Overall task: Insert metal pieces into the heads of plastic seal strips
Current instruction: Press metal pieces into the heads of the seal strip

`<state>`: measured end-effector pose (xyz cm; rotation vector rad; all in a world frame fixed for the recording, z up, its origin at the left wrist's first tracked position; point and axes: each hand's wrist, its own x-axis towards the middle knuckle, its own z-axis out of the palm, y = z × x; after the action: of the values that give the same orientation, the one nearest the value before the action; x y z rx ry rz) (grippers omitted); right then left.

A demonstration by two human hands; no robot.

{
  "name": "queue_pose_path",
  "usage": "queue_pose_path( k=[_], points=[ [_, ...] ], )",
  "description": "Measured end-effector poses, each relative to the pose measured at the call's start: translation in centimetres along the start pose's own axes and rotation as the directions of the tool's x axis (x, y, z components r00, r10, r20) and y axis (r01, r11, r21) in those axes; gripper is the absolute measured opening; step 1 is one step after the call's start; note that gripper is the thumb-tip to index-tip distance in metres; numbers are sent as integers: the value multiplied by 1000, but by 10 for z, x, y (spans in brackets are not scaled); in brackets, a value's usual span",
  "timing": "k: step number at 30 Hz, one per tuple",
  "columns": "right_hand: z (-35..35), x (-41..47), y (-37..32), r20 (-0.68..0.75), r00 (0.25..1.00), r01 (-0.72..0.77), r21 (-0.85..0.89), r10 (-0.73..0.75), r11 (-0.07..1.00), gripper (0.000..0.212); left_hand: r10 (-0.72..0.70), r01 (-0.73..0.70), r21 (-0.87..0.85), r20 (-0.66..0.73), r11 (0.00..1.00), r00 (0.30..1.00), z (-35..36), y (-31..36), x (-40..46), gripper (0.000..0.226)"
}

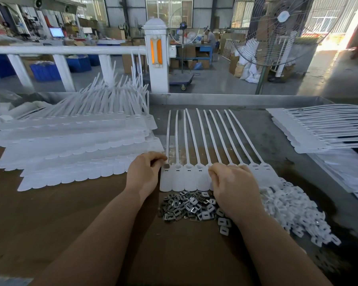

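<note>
Just beneath left fingertips (162, 159): metal piece (166, 166).

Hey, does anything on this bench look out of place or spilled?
Nothing looks damaged. The white plastic clips lie in a loose heap that trails off toward the bench's right edge, with a few strays mixed into the metal pieces. The strips in work fan out evenly.

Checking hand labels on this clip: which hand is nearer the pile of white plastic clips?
Right. The right hand sits at the white clip pile's left edge; the left hand is farther left, beyond the metal pieces.
</note>
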<state>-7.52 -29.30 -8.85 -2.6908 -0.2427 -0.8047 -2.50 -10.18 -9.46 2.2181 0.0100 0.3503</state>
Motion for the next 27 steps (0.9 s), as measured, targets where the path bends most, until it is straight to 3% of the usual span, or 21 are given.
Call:
queue_pose_path(
  k=[18,21,27],
  points=[
    [1,0,1,15,1000,-3,-10,3,1000,13,70,-69,139,-6,988,998,-1,4,-6,29],
    [0,0,1,30,1000,7,-26,-6,1000,13,63,-62,79,-11,995,998,-3,7,-8,27],
    [-2,0,-3,19,1000,3,-29,-3,1000,13,297,-295,-34,162,955,941,-8,17,-19,18]
  ],
)
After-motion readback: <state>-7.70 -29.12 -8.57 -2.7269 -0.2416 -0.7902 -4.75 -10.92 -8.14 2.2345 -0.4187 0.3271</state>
